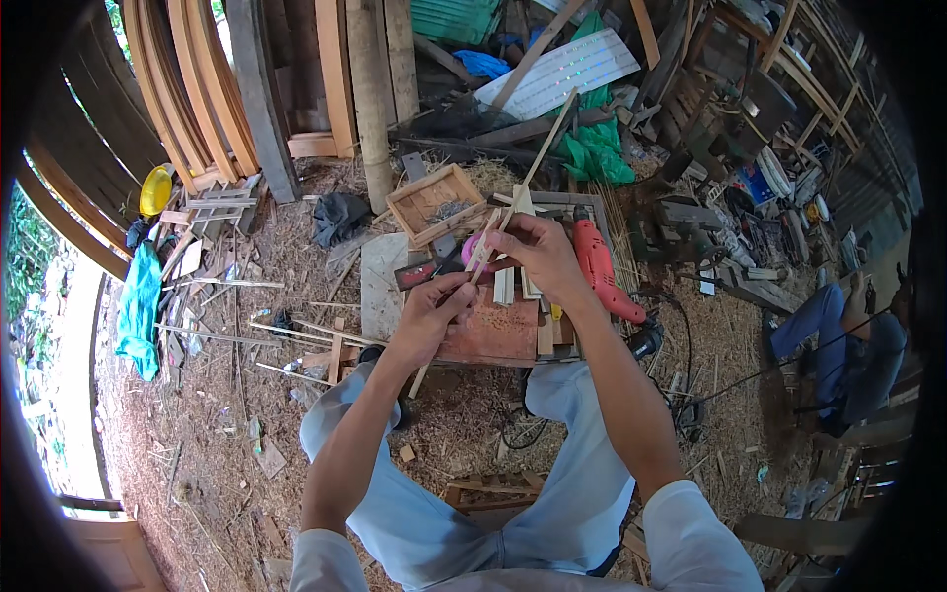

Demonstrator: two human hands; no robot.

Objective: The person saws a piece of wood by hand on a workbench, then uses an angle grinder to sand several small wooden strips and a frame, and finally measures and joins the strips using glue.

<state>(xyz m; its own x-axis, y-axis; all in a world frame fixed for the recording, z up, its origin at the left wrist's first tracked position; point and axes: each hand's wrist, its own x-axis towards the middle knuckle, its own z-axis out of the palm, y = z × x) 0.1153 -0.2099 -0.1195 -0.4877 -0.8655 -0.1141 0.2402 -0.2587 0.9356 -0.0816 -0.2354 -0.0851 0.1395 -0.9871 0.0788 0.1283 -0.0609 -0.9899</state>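
A long, thin wooden strip (548,145) runs slantwise through both my hands above a low work surface. My left hand (430,321) pinches its lower part between thumb and fingers. Further up, my right hand (539,255) is closed round the strip, and a shorter wooden piece (480,251) lies against it between the hands. Below them a reddish board (488,333) and several pale wood pieces (504,287) rest on the work surface. A pink round object (471,247) is partly hidden behind the strips. Just right of my right hand lies a red power drill (599,264).
A wooden box (429,235) holding small metal pieces, seemingly nails, stands beyond my hands. Loose strips (296,333) lie left on the shaving-covered floor. A dark cable (681,331) trails at right, where another person sits (834,340). Planks (266,99) lean at the far left.
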